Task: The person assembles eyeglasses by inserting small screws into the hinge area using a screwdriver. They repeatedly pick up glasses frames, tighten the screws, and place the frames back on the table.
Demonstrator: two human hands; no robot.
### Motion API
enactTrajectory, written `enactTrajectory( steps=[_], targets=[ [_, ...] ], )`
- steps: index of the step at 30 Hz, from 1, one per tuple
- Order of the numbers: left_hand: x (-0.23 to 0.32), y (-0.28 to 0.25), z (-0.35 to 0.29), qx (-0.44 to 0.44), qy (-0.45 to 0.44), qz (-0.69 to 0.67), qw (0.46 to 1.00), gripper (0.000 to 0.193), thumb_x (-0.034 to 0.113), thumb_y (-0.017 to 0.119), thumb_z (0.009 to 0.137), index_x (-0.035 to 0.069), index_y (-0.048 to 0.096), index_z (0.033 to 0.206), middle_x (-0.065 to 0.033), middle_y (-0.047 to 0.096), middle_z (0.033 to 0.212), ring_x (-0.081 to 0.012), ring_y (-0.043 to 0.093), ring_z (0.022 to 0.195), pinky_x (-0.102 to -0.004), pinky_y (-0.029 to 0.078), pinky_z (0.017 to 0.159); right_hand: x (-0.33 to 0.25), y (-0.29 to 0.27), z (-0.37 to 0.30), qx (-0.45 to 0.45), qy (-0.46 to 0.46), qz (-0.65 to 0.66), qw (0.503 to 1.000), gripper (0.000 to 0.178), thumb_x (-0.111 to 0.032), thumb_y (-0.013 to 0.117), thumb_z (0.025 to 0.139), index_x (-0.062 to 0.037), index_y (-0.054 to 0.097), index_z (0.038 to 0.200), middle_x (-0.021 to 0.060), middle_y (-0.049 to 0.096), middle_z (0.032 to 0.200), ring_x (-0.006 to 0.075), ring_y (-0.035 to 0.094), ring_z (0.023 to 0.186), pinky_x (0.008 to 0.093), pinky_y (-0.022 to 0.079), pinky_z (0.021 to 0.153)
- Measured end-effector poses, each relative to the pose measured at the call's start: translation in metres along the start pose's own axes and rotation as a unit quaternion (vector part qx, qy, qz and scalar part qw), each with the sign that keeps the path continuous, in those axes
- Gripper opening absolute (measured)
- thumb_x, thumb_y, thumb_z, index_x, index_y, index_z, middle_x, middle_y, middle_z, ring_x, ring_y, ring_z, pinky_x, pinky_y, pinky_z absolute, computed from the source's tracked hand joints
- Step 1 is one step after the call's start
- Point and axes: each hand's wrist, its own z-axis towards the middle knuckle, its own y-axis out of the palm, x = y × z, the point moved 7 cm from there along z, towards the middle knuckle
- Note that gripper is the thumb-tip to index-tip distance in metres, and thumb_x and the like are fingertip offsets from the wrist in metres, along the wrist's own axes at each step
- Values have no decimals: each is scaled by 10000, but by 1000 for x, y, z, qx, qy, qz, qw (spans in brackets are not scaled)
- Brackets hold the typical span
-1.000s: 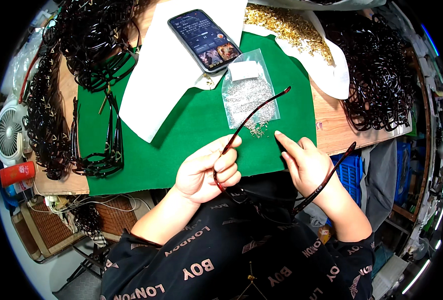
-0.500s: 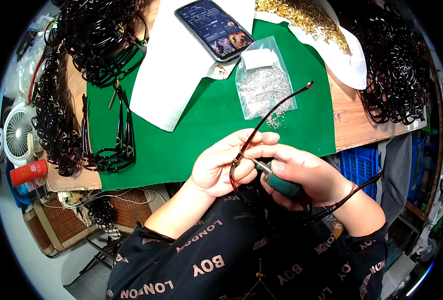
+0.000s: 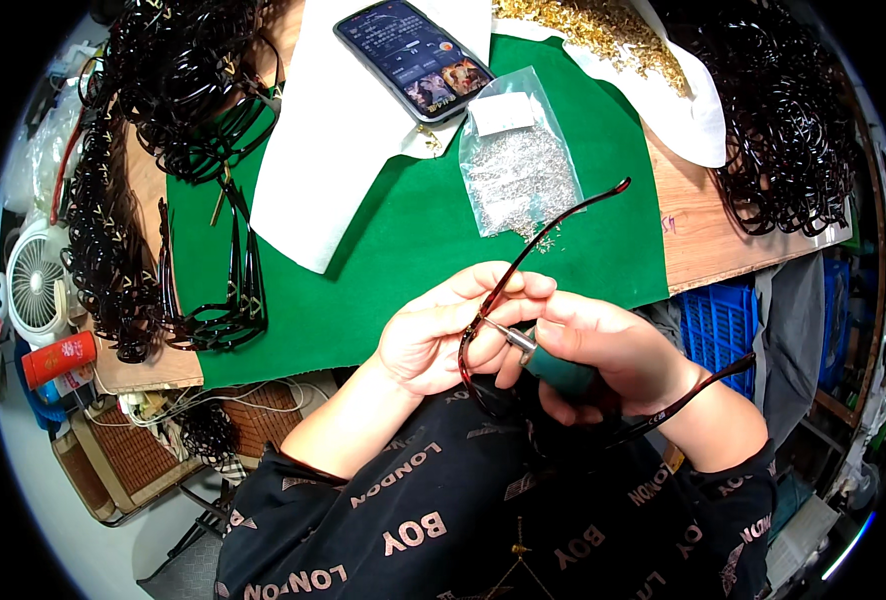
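My left hand (image 3: 418, 345) is closed on a dark reddish-brown eyeglass frame (image 3: 535, 240), pinching it near a hinge. One temple arm points up and right over the mat; the other runs past my right wrist. In my right hand (image 3: 618, 350) is a screwdriver (image 3: 561, 373) with a dark green handle. Its metal tip meets the frame at the hinge beside my left fingers; any screw there is too small to make out. Just beyond my hands, a clear bag of tiny silver screws (image 3: 518, 175) lies on the green mat (image 3: 363, 310), several screws spilled at its mouth.
A phone (image 3: 413, 60) rests on white cloth (image 3: 303, 200). Small gold-coloured parts (image 3: 603, 40) lie on white material at the back. Dark eyeglass frames are heaped at left (image 3: 183, 90) and right (image 3: 783, 130). A white fan (image 3: 38, 275) and red can (image 3: 60, 360) stand far left; a blue crate (image 3: 713, 330) sits right.
The table and its things have shifted slightly left in the view. My right hand and the screwdriver have tilted a little; both hands keep their holds at the hinge.
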Motion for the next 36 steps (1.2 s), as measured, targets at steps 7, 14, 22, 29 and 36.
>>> enactTrajectory(
  steps=[7,14,22,29,36],
  targets=[
    [31,33,-20,35,100,96,990,414,169,501,882,-86,418,1196,-202,527,1159,-74,289,400,-220,254,414,-27,-18,-18,138,-157,-435,876,317,-145,537,874,-50,490,1174,103,601,872,209,582,648,303,458,558],
    [132,33,-97,226,321,288,873,429,167,435,920,-51,373,1284,-175,460,1260,-64,366,535,-206,325,513,-42,-27,-29,320,-207,-710,592,327,-155,533,856,-62,518,1169,177,539,786,345,570,677,402,480,614],
    [82,98,-51,275,222,911,213,458,178,642,780,4,499,1179,-154,465,1220,-290,466,1108,-376,343,954,-50,-30,-31,302,-163,-747,569,328,-156,526,856,-63,504,1170,187,542,783,352,578,664,417,487,598],
    [58,75,-33,194,22,955,221,314,113,681,693,34,579,978,-72,509,661,-259,546,630,-344,436,570,-50,-34,-32,318,-216,-710,590,327,-133,554,836,-27,440,1123,207,576,849,385,581,721,426,484,642],
    [80,131,-85,67,300,809,502,352,195,705,701,-13,587,959,-59,623,663,-173,515,579,-287,358,514,-49,-33,-36,337,-224,-716,569,330,-141,561,835,-49,447,1131,185,570,840,362,590,694,416,491,592]
  ],
)
